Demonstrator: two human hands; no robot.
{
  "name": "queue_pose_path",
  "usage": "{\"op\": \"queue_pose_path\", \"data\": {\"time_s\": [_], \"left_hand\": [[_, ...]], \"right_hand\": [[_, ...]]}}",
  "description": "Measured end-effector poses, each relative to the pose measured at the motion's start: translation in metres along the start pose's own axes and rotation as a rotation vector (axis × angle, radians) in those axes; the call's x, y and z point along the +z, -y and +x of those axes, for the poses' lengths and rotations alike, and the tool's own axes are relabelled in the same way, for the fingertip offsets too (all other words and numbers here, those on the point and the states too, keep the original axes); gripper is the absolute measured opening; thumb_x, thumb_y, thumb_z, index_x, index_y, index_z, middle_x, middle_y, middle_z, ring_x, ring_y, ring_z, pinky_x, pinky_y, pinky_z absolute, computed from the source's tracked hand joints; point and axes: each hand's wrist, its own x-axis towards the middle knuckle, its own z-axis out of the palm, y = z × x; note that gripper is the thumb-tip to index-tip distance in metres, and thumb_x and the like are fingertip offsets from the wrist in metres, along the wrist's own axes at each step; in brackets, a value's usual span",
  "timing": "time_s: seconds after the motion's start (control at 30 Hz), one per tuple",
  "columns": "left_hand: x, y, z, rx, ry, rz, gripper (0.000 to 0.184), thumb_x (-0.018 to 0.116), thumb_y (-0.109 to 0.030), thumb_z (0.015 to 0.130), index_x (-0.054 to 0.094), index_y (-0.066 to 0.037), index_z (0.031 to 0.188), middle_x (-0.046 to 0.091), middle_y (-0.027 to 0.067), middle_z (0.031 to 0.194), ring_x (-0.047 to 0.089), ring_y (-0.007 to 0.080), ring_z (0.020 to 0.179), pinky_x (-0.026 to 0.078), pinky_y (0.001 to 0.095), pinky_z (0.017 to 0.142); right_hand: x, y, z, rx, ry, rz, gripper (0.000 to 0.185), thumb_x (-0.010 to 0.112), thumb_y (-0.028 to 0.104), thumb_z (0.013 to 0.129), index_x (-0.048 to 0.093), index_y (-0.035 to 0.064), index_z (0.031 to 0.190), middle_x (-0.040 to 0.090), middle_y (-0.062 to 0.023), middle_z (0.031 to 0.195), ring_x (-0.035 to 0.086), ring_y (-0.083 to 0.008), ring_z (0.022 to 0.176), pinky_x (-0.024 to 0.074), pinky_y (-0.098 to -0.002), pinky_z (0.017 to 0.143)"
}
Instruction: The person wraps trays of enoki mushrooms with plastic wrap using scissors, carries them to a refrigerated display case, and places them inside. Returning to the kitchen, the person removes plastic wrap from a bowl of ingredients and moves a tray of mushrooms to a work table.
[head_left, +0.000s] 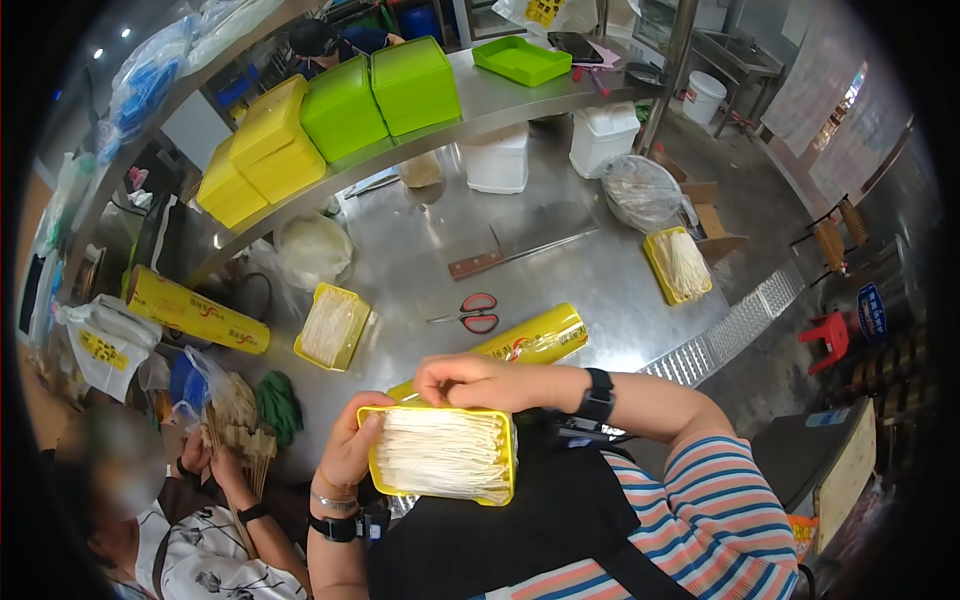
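Observation:
My left hand [348,448] grips the left end of a yellow tray [512,470], its thumb over the rim. White enoki mushrooms [438,455] lie side by side in the tray, which is tilted toward me in front of the black apron. A little clear film seems to shine at its right edge. My right hand [462,382] is closed, fingers curled together at the tray's far edge; what they pinch is hidden. Just beyond this hand lies a yellow roll of cling film [545,335], partly covered by the hand and forearm.
Red-handled scissors [479,312] and a knife [500,255] lie on the steel table [400,270]. Two more enoki trays stand left [332,328] and right [680,266]. Another film roll [200,312] lies left. A co-worker [215,540] holds skewers at lower left. Green boxes [415,85] stand on the shelf.

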Motion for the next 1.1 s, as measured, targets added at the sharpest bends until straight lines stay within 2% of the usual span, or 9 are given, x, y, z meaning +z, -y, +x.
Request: {"op": "queue_pose_path", "data": {"time_s": [0.17, 0.27, 0.33, 0.53, 0.6, 0.8, 0.93, 1.0, 1.1], "left_hand": [[0.009, -0.010, 0.012, -0.031, 0.084, 0.002, 0.023, 0.048, -0.020, 0.098, 0.050, -0.004, 0.114, 0.056, 0.0046, 0.103, 0.053, 0.0114, 0.092, 0.045, 0.0251, 0.082], [0.006, 0.003, 0.015, -0.074, 0.017, -0.139, 0.027, 0.048, -0.023, 0.098, 0.048, -0.004, 0.117, 0.059, 0.0058, 0.101, 0.056, 0.0120, 0.093, 0.048, 0.0275, 0.082], [0.003, 0.018, 0.018, 0.002, -0.185, -0.276, 0.028, 0.048, -0.024, 0.099, 0.048, -0.004, 0.119, 0.059, 0.0063, 0.102, 0.057, 0.0129, 0.093, 0.049, 0.0282, 0.081], [0.010, 0.036, 0.035, 0.045, -0.276, -0.319, 0.027, 0.046, -0.022, 0.099, 0.048, -0.004, 0.119, 0.058, 0.0065, 0.104, 0.056, 0.0127, 0.095, 0.048, 0.0274, 0.084], [0.010, 0.039, 0.035, 0.036, -0.262, -0.252, 0.026, 0.046, -0.021, 0.099, 0.049, -0.004, 0.118, 0.057, 0.0061, 0.104, 0.055, 0.0116, 0.095, 0.047, 0.0262, 0.084], [0.010, 0.036, 0.035, -0.021, -0.130, -0.191, 0.027, 0.045, -0.022, 0.100, 0.049, -0.003, 0.119, 0.057, 0.0059, 0.104, 0.055, 0.0110, 0.094, 0.047, 0.0257, 0.083], [0.005, 0.037, 0.037, 0.018, -0.225, -0.272, 0.028, 0.045, -0.022, 0.100, 0.049, -0.003, 0.119, 0.058, 0.0064, 0.104, 0.055, 0.0109, 0.095, 0.047, 0.0256, 0.085], [0.006, 0.037, 0.038, 0.019, -0.244, -0.263, 0.027, 0.046, -0.022, 0.099, 0.050, -0.003, 0.119, 0.058, 0.0066, 0.105, 0.055, 0.0108, 0.096, 0.047, 0.0256, 0.085], [0.017, 0.033, 0.046, -0.029, -0.087, -0.193, 0.026, 0.047, -0.021, 0.099, 0.051, -0.003, 0.118, 0.060, 0.0057, 0.103, 0.056, 0.0102, 0.095, 0.047, 0.0257, 0.085]], "right_hand": [[0.003, -0.001, 0.027, 0.130, -0.014, -0.191, 0.011, 0.047, 0.012, 0.089, 0.051, 0.0048, 0.095, 0.053, 0.0006, 0.091, 0.047, -0.0070, 0.083, 0.0397, -0.0234, 0.073], [-0.013, -0.018, 0.034, -0.019, -0.251, -0.265, 0.016, 0.046, 0.017, 0.093, 0.053, 0.0043, 0.101, 0.057, -0.0001, 0.096, 0.051, -0.0087, 0.089, 0.0413, -0.0249, 0.079], [-0.036, -0.008, 0.020, 0.053, -0.629, 0.118, 0.027, 0.044, 0.024, 0.097, 0.050, 0.0039, 0.115, 0.057, -0.0043, 0.110, 0.052, -0.0132, 0.104, 0.0410, -0.0298, 0.091], [-0.010, -0.012, 0.006, -0.153, -0.624, -0.353, 0.041, 0.041, 0.028, 0.099, 0.039, 0.0061, 0.135, 0.042, -0.0084, 0.138, 0.038, -0.0176, 0.129, 0.0331, -0.0353, 0.104], [-0.017, -0.013, 0.012, -0.050, -0.649, -0.182, 0.043, 0.038, 0.032, 0.100, 0.041, 0.0057, 0.134, 0.045, -0.0099, 0.136, 0.040, -0.0185, 0.129, 0.0338, -0.0347, 0.103], [-0.048, -0.029, 0.015, 0.177, -0.620, 0.248, 0.048, 0.034, 0.040, 0.101, 0.047, 0.0048, 0.130, 0.056, -0.0112, 0.124, 0.053, -0.0190, 0.116, 0.0408, -0.0333, 0.094], [-0.035, 0.005, -0.016, 0.156, -0.729, -0.076, 0.048, 0.037, 0.041, 0.100, 0.051, 0.0026, 0.123, 0.064, -0.0115, 0.103, 0.061, -0.0187, 0.095, 0.0470, -0.0312, 0.079], [-0.024, 0.016, -0.027, 0.298, -0.558, -0.688, 0.047, 0.040, 0.039, 0.099, 0.051, -0.0002, 0.121, 0.065, -0.0144, 0.083, 0.063, -0.0236, 0.079, 0.0476, -0.0338, 0.071], [-0.019, 0.012, -0.023, 0.265, -0.524, -0.776, 0.045, 0.045, 0.038, 0.097, 0.059, -0.0033, 0.105, 0.063, -0.0166, 0.072, 0.062, -0.0286, 0.069, 0.0470, -0.0359, 0.066]]}}
